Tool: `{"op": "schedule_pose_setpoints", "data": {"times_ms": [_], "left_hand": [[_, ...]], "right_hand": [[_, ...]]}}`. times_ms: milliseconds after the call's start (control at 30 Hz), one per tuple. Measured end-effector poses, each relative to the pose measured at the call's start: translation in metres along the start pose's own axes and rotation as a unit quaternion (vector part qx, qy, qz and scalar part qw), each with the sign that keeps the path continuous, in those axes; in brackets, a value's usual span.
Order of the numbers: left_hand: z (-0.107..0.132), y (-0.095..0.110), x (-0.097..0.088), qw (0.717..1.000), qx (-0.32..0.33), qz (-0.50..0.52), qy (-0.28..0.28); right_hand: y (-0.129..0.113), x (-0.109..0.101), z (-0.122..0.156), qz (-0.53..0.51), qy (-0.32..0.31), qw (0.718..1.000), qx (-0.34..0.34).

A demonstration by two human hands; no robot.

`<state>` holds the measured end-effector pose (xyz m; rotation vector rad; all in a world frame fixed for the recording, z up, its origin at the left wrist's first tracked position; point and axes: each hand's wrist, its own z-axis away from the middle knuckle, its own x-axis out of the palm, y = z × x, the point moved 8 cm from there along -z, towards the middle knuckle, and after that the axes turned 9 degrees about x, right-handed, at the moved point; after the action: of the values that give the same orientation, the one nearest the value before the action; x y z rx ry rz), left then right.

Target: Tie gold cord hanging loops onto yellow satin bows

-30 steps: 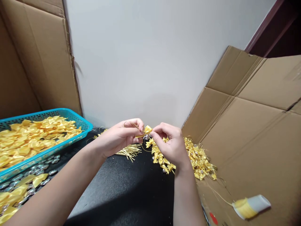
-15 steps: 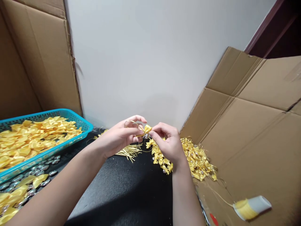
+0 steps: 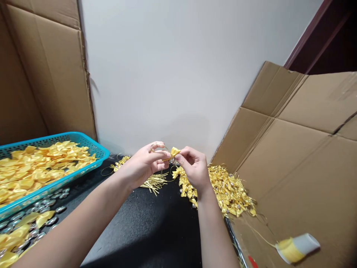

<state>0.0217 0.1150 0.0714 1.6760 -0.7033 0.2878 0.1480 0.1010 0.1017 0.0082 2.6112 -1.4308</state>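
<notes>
Between my two hands is a small yellow ribbon bow (image 3: 174, 151), held above the black table. My left hand (image 3: 147, 160) pinches a thin gold cord (image 3: 159, 149) at the bow's left side, and the cord loops around its fingers. On the bow's right edge, the thumb and forefinger of my right hand (image 3: 193, 165) are closed. Something small and silvery shows just under the bow, partly hidden by my fingers. Below my hands lie a bundle of cut gold ties (image 3: 154, 182) and a heap of yellow bows with silver bells or beads (image 3: 231, 191).
A teal basket (image 3: 104, 153) full of yellow bows stands at left. Silver oval pieces (image 3: 44, 204) and loose bows lie before it. Cardboard panels (image 3: 295, 160) flank both sides, with a wall behind. A spool of yellow thread (image 3: 291, 251) rests at lower right.
My left fingers have shifted on the cord, its loop now lower and tighter around them. My right hand keeps its pinch on the bow. The view has shifted slightly.
</notes>
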Motion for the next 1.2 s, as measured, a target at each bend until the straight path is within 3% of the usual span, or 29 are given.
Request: {"op": "schedule_pose_setpoints", "data": {"times_ms": [267,400,600,700,800,867,1000,1200], "left_hand": [[-0.002,0.004,-0.005,0.999,0.045,-0.019,0.021],[-0.002,0.01,-0.008,0.996,0.071,-0.036,0.039],[-0.004,0.007,-0.008,0.995,0.07,-0.058,0.028],[-0.007,0.004,-0.011,0.993,0.076,-0.077,0.034],[-0.008,0.013,-0.015,0.978,0.149,-0.133,0.062],[-0.006,0.023,-0.015,0.956,0.216,-0.183,0.074],[-0.001,0.028,-0.009,0.927,0.271,-0.251,0.067],[0.001,0.027,-0.006,0.915,0.283,-0.282,0.054]], "right_hand": [[0.008,0.001,-0.005,-0.04,0.004,0.999,0.016],[0.012,-0.005,-0.007,-0.007,-0.01,1.0,0.026],[0.011,-0.004,-0.007,0.015,-0.009,1.0,-0.014],[0.011,-0.005,-0.007,0.083,0.038,0.996,-0.018],[-0.001,-0.016,0.001,0.188,0.161,0.967,-0.06],[-0.014,-0.017,0.009,0.241,0.21,0.94,-0.116],[-0.026,0.002,0.016,0.335,0.194,0.902,-0.192],[-0.018,0.005,0.017,0.395,0.236,0.872,-0.166]]}}
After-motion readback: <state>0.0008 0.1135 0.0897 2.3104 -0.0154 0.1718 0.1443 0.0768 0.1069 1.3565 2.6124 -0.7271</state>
